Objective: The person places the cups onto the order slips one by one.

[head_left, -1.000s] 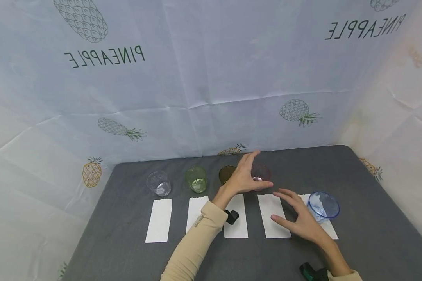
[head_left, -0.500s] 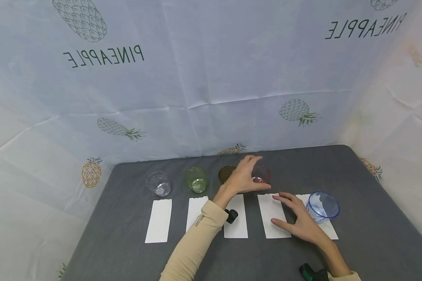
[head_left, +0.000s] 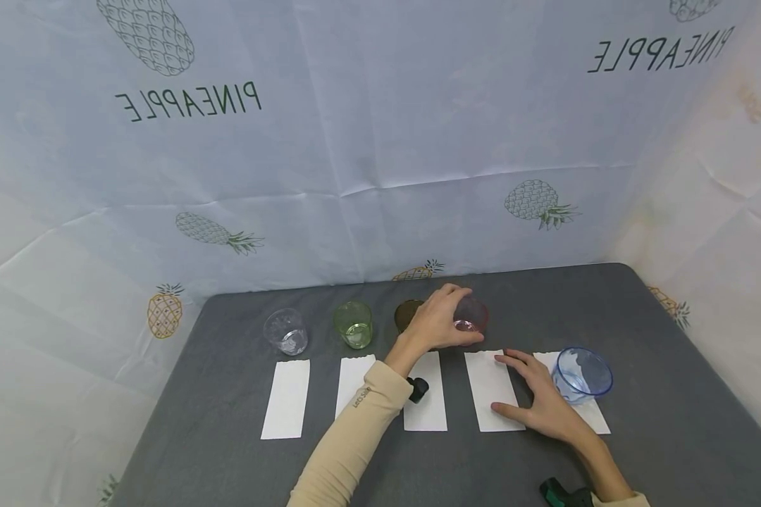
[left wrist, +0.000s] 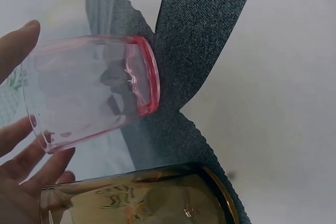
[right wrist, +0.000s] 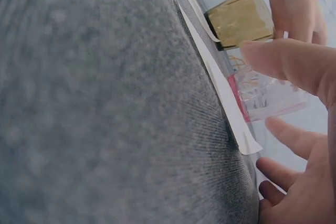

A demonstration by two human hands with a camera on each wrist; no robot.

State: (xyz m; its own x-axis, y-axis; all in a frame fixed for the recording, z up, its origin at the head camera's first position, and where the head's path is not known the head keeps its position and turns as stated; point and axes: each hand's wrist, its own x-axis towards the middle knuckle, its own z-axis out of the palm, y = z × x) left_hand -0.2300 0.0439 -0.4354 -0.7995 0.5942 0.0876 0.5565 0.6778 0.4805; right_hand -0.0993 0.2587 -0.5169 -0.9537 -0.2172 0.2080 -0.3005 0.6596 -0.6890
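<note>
a clear pink glass (head_left: 475,317), its thick base showing redder, is standing upright at eleven o'clock from a white paper strip (head_left: 487,384), which is lying flat, its ragged twelve o'clock edge facing the glass.

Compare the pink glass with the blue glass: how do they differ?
Colour: the pink glass looks deepest at its base; the blue glass shows a vivid rim.
Place: the pink glass stands behind the row of paper, the blue glass on the rightmost white sheet.
Hands: the left hand reaches around the pink glass; no hand encircles the blue glass.
Shared: both are upright and see-through.
</note>
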